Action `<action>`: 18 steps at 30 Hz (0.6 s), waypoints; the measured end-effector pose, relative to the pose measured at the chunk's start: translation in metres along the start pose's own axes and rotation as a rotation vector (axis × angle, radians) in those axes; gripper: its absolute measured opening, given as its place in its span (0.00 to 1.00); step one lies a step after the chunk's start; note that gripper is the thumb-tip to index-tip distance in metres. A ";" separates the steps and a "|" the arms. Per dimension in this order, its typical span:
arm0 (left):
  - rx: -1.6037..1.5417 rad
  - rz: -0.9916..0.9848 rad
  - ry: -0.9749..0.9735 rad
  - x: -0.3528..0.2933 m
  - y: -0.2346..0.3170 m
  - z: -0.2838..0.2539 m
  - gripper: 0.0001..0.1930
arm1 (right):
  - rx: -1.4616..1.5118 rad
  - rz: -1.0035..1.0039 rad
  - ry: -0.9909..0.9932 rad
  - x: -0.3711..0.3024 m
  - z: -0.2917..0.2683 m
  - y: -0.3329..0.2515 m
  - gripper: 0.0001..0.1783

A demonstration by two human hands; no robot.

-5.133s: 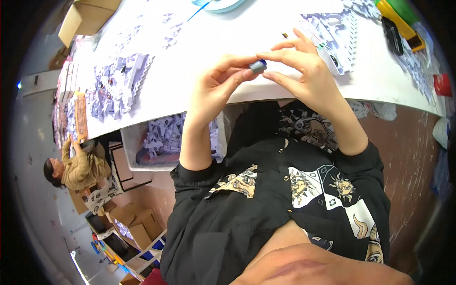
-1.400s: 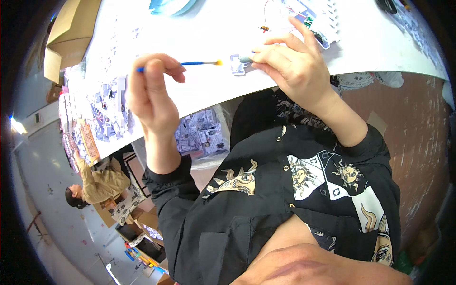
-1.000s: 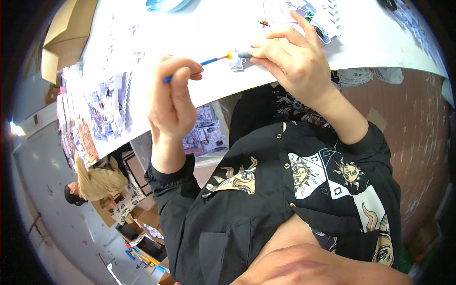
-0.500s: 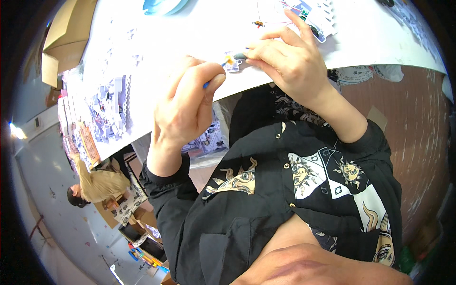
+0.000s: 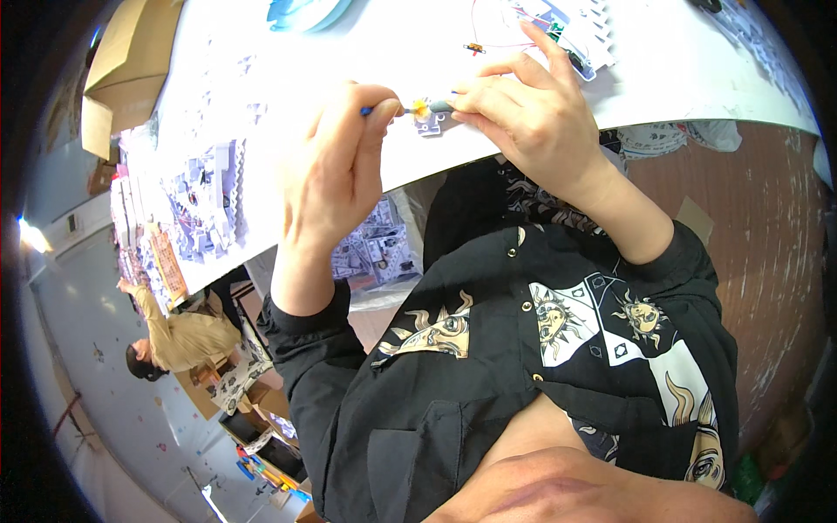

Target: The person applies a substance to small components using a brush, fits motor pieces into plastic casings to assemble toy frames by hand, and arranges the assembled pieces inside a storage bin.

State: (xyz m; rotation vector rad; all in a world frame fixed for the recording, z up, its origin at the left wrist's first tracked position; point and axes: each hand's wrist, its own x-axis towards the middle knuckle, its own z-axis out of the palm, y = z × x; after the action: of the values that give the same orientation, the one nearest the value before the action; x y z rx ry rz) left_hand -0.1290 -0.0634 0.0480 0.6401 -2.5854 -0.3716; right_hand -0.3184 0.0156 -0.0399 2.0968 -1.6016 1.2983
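- The brush (image 5: pixel 420 110) is gripped between thumb and fingers of the left hand (image 5: pixel 336 170), its blue handle largely hidden by them; its yellow bristles are pointed right, apparently so that the tip can be steered finely.
- The grey cylinder (image 5: pixel 440 106) is pinched at its right end by the right hand (image 5: pixel 532 118); its left end is thereby left exposed toward the bristles. Whether the two touch cannot be told.
- One finger of the right hand is raised, perhaps to be kept out of the way.
- The small white plastic piece (image 5: pixel 427 128) is seen just below the cylinder, seemingly laid on the white table (image 5: pixel 392 61) near its edge, within easy reach of both hands.
- The wired assembly (image 5: pixel 562 35) is set farther off to the right, where the working spot is not crowded by it; a small component (image 5: pixel 474 49) is placed left of it.
- The blue dish (image 5: pixel 305 13) is kept at the far side, apart from both hands.
- White parts (image 5: pixel 209 192) are heaped at the left.
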 end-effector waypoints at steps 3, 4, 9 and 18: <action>0.024 -0.004 -0.003 0.000 -0.001 -0.003 0.09 | -0.005 0.005 -0.007 0.001 -0.001 -0.001 0.09; -0.042 0.013 0.040 -0.001 -0.001 -0.004 0.05 | -0.007 0.008 -0.009 0.001 -0.001 -0.001 0.09; -0.047 -0.043 -0.003 -0.002 0.006 -0.003 0.02 | 0.000 0.008 -0.011 0.001 -0.003 -0.001 0.09; -0.071 0.054 0.153 -0.002 -0.008 -0.015 0.10 | -0.007 0.015 -0.014 0.001 -0.002 0.000 0.09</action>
State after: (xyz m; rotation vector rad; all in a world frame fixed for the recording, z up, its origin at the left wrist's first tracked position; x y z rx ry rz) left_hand -0.1175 -0.0716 0.0576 0.5502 -2.4271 -0.3797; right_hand -0.3197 0.0160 -0.0376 2.0991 -1.6280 1.2836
